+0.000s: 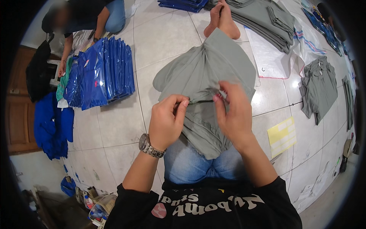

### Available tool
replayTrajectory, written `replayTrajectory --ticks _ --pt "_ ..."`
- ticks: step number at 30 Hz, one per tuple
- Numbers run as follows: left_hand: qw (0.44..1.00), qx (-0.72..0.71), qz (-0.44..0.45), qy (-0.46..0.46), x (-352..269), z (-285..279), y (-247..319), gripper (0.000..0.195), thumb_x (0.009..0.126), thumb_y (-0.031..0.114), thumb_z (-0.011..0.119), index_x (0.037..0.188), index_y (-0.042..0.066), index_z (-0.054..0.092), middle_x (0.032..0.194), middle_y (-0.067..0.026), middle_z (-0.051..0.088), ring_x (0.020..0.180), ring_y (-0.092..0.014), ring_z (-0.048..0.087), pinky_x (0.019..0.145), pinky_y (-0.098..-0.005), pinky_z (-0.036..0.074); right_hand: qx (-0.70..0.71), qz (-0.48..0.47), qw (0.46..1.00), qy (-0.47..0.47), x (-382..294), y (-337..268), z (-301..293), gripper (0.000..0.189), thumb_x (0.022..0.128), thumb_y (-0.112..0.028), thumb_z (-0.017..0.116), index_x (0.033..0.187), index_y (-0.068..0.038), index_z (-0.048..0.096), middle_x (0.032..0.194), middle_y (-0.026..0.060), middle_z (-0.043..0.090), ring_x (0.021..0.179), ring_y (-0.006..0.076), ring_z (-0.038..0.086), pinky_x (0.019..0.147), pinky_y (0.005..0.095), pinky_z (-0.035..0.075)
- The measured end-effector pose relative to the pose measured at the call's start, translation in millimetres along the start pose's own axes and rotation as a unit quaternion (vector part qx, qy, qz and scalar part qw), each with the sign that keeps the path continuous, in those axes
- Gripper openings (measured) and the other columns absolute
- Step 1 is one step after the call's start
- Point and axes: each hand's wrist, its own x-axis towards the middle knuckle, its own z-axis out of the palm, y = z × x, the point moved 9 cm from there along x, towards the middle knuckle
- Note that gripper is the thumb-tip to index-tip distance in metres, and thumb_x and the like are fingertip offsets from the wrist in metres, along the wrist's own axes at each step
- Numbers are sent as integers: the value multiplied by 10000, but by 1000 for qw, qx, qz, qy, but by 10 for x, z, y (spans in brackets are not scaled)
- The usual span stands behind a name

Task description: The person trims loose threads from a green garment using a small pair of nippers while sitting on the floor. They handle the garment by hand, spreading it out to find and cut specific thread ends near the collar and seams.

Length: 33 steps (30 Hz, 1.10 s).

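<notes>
A grey-green cloth garment (pixel 208 65) lies across my lap and outstretched legs, bunched towards my waist. My left hand (pixel 168 117) pinches an edge of it between thumb and forefinger, at the left end of a dark fold or opening. At the right end of that fold is my right hand (pixel 233 111), blurred, with thumb and forefinger curved towards each other over the cloth. Whether its fingertips hold the cloth or a small thing cannot be made out. A metal-band watch (pixel 151 146) is on my left wrist.
Blue garments in clear plastic bags (pixel 103 74) stand stacked at left, beside another person (pixel 77 17). Folded grey-green garments (pixel 260 20) lie on a white sack (pixel 268 60) beyond my feet. At right are another grey-green garment (pixel 321 86) and a yellow sheet of labels (pixel 282 136).
</notes>
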Motion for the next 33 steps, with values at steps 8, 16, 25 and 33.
replayTrajectory --ticks 8,16,25,33 --pt "998 -50 -41 7 -30 32 -81 141 1023 103 633 997 -31 671 711 -138 687 574 -170 627 564 -323 480 -59 -94 989 -93 -236 -308 280 279 863 -69 655 1137 -28 690 991 87 650 836 254 693 644 368 564" --pt "997 -55 -37 47 -106 -56 -150 136 1028 99 620 1030 -17 691 760 -115 703 650 -178 668 606 -319 505 -94 -90 988 -84 -236 -395 365 250 878 -74 639 1121 -31 674 969 91 637 794 274 691 613 380 562" --pt "997 -60 -44 16 -156 -20 -305 228 1060 135 565 1077 -59 683 908 -112 712 755 -147 676 692 -299 567 77 -70 987 -125 -118 -226 457 238 860 -80 630 1092 -32 623 999 166 638 903 392 667 721 494 553" --pt "999 18 32 37 -404 -278 -123 191 1051 157 596 1077 -23 655 898 -154 663 760 -281 645 700 -389 528 107 28 986 -123 -158 44 600 235 954 -102 637 1163 -59 537 1059 166 600 917 433 654 753 527 525"
